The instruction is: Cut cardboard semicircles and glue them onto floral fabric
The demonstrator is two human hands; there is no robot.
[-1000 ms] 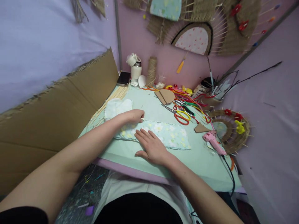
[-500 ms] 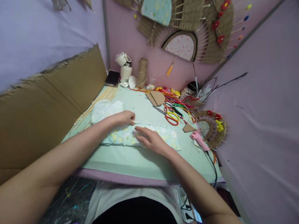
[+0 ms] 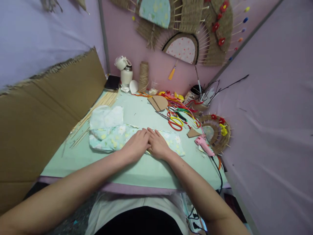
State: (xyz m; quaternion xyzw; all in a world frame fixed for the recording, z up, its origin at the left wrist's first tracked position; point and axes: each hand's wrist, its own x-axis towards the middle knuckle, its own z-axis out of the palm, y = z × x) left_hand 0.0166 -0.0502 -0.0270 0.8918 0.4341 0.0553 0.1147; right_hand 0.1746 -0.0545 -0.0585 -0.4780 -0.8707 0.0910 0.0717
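i'm resting left hand point(image 3: 137, 143) and right hand point(image 3: 158, 143) flat on cloth point(image 3: 110, 137), judging it limp, light, best pinched by its edge.

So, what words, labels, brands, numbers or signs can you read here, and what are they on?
None can be read.
Pot: dark marks on its side, too small and blurred to tell if they are letters.
Glue gun and bottle: no readable text at this size.
Cloth: flowers, no lettering visible.
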